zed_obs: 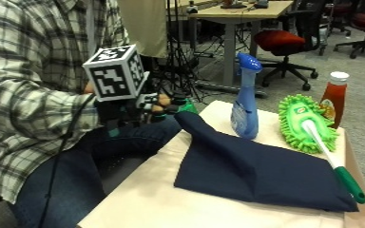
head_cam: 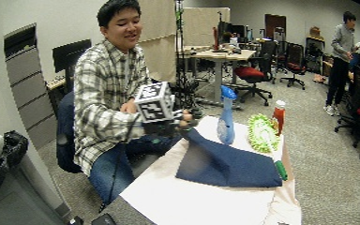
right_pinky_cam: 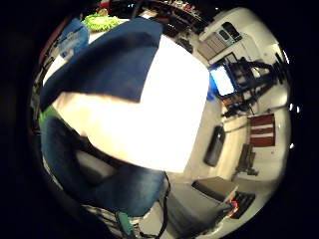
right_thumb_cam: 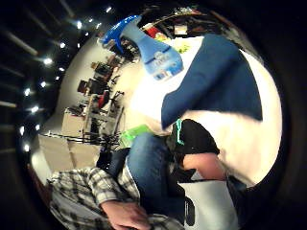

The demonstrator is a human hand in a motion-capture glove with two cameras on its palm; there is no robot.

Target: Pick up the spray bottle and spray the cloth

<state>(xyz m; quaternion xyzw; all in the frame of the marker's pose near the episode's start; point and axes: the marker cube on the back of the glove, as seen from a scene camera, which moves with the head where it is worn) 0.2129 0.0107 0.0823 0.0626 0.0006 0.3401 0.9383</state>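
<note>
A navy cloth (zed_obs: 258, 171) lies on the pale table (zed_obs: 138, 199), with its near corner lifted off the surface. My gloved right hand (zed_obs: 160, 107) is at the table's edge and pinches that raised corner between curled fingers. The blue spray bottle (zed_obs: 244, 114) stands upright just beyond the cloth, about a hand's width from my fingers, untouched. The wide outside view shows the same: hand (head_cam: 183, 119), cloth (head_cam: 230, 164), bottle (head_cam: 225, 126). The palm views show the cloth (right_pinky_cam: 109, 64) (right_thumb_cam: 216, 81) close by and the bottle (right_thumb_cam: 153, 52) behind it.
A green fluffy mop head (zed_obs: 306, 121) with a white and green handle lies along the cloth's far side. A red sauce bottle (zed_obs: 334, 97) stands behind it at the table's corner. The bare left hand (right_thumb_cam: 124, 215) rests on the lap.
</note>
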